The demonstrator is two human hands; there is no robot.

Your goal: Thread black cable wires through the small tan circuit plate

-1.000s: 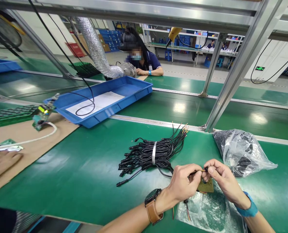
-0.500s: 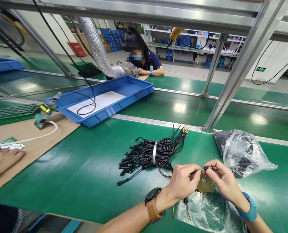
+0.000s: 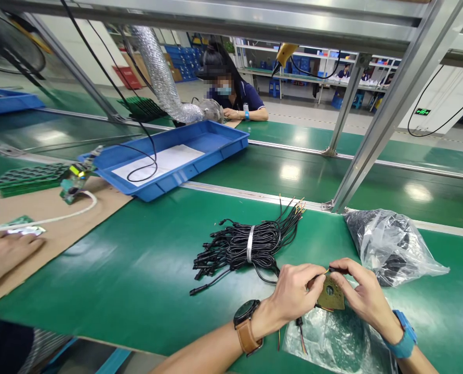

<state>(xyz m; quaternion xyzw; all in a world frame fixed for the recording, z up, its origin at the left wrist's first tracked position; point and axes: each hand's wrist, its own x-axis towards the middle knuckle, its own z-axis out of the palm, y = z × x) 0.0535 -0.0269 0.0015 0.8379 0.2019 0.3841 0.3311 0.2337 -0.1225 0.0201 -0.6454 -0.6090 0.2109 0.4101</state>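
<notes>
My left hand (image 3: 293, 295) and my right hand (image 3: 359, 293) meet over the green bench mat (image 3: 137, 259) at the lower right. Between them they hold a small brown circuit board (image 3: 331, 297) with a hole in it. A thin black wire (image 3: 325, 271) with a bare tip runs between my fingertips above the board. A tied bundle of black cables (image 3: 250, 244) lies just beyond my hands. Under my hands is a flat clear plastic bag (image 3: 332, 340).
A plastic bag of black parts (image 3: 387, 246) lies at the right. A blue tray (image 3: 169, 156) sits at the back left. A co-worker's hand (image 3: 1, 254) rests on brown cardboard (image 3: 40, 218) at the left. Another person (image 3: 231, 93) sits across the line. An aluminium post (image 3: 371, 135) rises behind.
The board has turned a little more upright between my fingers and my hands shifted slightly. The view has drifted a little; the cables and bags have not moved.
</notes>
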